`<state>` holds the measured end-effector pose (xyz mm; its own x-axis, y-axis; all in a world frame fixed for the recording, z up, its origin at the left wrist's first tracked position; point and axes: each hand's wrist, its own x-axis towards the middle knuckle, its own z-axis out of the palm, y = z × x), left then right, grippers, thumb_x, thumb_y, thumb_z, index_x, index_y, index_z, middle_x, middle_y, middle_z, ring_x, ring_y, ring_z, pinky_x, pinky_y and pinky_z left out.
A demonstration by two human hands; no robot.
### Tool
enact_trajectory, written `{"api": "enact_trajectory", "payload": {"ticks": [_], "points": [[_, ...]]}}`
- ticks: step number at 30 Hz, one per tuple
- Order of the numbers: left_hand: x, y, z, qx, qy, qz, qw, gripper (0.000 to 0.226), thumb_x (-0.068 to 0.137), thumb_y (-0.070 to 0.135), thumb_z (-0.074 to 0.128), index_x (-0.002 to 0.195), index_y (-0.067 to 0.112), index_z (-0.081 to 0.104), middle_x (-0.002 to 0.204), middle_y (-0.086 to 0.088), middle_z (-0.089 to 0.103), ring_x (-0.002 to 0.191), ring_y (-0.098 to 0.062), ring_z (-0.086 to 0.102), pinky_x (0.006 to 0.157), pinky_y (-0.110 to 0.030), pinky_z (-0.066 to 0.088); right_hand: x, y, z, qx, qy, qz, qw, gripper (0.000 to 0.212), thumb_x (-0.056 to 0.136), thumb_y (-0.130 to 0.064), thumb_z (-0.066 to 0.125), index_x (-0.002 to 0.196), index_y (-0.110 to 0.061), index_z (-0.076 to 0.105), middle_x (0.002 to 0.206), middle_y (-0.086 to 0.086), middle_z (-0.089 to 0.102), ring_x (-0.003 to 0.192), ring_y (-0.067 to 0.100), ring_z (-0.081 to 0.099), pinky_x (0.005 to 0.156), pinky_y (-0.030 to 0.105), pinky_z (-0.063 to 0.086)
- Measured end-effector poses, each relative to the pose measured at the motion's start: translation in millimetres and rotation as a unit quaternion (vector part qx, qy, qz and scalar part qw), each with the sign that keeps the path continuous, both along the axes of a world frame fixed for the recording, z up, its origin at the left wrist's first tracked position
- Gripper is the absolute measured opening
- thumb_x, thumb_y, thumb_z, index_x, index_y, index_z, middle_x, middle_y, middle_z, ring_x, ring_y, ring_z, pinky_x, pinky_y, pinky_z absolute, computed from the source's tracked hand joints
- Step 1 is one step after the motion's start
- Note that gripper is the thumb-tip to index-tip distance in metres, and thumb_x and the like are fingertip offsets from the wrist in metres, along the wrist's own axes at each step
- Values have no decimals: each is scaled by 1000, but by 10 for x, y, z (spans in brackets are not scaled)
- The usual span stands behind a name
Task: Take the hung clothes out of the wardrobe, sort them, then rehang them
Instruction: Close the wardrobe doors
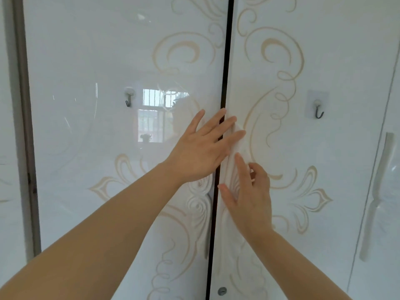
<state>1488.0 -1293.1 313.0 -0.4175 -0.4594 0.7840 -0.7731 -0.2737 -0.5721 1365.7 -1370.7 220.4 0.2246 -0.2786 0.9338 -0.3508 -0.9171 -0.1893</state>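
Closed wardrobe (337,50) seen from the front, its two glossy white doors with beige scrollwork meeting at a dark gap (227,61); the hung clothes are hidden behind them. The left hand (201,152) is released, its straight, spread fingers reaching across the gap onto the edge of the right door, while the right hand (249,198) just below is also released, forefinger laid along the raised moulded handle (232,187) and grasping nothing. Each door bears a small hook (128,99) (318,110), and a round lock (222,291) sits low beside the gap.
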Motion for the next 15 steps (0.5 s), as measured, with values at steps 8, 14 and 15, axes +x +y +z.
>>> {"api": "enact_trajectory", "payload": {"ticks": [8,14,15], "points": [[411,-269,-514,-37,106,6,994,47,94,33,36,139,18,39,147,-5,32,136,-32,31,109,-52,26,355,-458,-163,-114,10,-85,990,49,93,-35,36,133,-10,48,131,27,49,107,38,57,87,43,47],[552,-461,-636,-104,100,-32,989,47,94,33,40,139,19,39,148,-3,30,137,-27,30,111,-48,24,586,-688,-281,-177,-51,-86,979,43,98,-31,29,136,-13,37,140,21,38,115,32,46,94,44,38],[561,-479,-643,-107,96,-32,989,47,94,33,40,139,19,39,148,-3,30,137,-26,30,111,-47,23,607,-705,-301,-181,-58,-86,978,43,98,-30,28,136,-13,37,141,20,37,116,31,45,95,43,37]]}}
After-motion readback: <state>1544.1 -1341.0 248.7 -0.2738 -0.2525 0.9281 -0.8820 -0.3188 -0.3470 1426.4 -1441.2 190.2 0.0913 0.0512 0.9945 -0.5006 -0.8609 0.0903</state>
